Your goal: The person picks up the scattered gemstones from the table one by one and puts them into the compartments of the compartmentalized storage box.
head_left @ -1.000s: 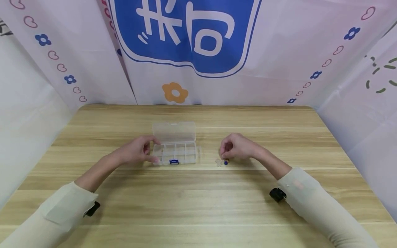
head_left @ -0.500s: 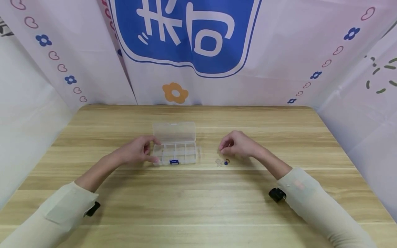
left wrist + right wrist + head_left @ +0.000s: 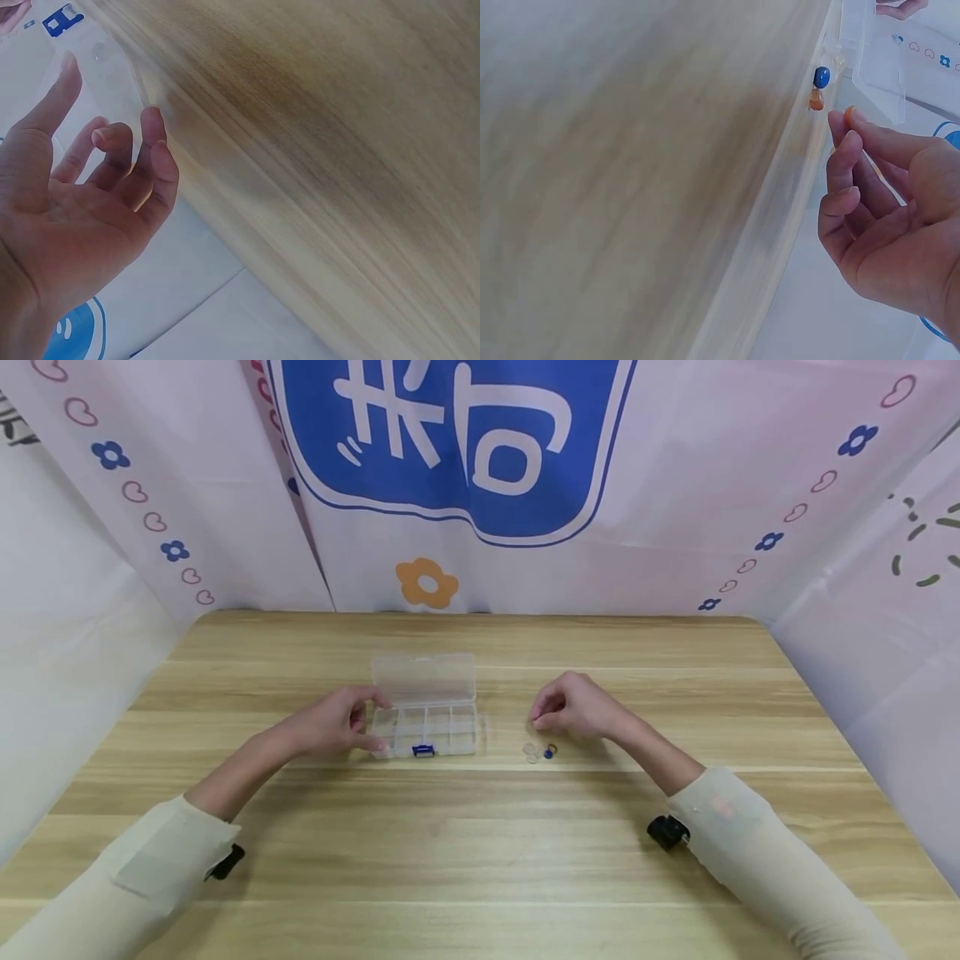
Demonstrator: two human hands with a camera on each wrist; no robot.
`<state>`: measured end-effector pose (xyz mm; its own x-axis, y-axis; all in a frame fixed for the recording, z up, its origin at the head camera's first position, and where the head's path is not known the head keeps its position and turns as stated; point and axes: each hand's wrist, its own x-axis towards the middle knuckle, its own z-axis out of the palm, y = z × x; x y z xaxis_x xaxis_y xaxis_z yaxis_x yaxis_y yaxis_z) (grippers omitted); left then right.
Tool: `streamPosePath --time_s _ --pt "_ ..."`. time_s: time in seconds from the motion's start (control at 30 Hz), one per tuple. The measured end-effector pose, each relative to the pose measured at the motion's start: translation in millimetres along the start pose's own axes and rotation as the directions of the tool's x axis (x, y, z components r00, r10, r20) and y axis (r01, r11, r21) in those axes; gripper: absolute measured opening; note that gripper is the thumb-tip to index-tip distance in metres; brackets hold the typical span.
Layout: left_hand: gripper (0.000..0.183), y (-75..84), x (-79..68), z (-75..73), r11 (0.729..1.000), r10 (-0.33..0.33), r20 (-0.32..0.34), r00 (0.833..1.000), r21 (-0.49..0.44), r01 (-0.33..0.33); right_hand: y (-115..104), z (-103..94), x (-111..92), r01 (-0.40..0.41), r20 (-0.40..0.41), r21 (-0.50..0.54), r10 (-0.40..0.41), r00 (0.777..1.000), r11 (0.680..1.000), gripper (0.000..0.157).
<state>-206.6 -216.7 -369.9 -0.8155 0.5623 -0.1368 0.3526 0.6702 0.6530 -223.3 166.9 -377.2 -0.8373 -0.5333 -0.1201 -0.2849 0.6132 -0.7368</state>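
A clear plastic compartment box point(image 3: 459, 749) with a blue latch point(image 3: 423, 750) stands with its lid point(image 3: 423, 679) raised at the back. My left hand point(image 3: 337, 722) holds its left end, thumb at the front edge and fingers toward the hinge side. My right hand point(image 3: 576, 706) is raised a little above the table, right of the box. Between its thumb and index fingertip it pinches a small orange bead-like piece point(image 3: 850, 115). Just in front of that hand lie a blue round piece point(image 3: 822, 76), an orange-brown piece point(image 3: 817, 100) and several clear ones point(image 3: 532, 752).
The wood-grain table point(image 3: 480, 852) reaches back to a printed white cloth point(image 3: 660, 560), with more cloth on both sides. A small clear tab or piece point(image 3: 482, 731) shows at the box's right end. Dark wrist cameras sit on both sleeves.
My right hand has lifted from the small pieces and drawn slightly away from them, showing the orange-brown one more fully. The left hand has stayed on the box.
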Motion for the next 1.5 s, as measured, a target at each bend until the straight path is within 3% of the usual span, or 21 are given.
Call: streamPosePath --time_s 0.4,0.87,1.5 --pt "0.057 -0.3 0.0 1.2 1.0 -0.004 0.005 1.0 -0.004 0.004 -7.0 3.4 5.5 0.003 -0.003 0.015 -0.003 1.0 1.0 0.004" --pt "0.056 0.3 0.8 0.9 1.0 -0.002 0.003 1.0 -0.016 0.002 -11.0 5.1 12.6 0.073 -0.044 0.002 -0.073 0.996 0.997 0.005" --pt "0.058 3.5 -1.7 0.2 0.999 -0.012 0.007 1.0 -0.045 0.012 -30.9 12.4 21.0 0.101 -0.028 0.037 -0.1 0.995 0.994 0.005"
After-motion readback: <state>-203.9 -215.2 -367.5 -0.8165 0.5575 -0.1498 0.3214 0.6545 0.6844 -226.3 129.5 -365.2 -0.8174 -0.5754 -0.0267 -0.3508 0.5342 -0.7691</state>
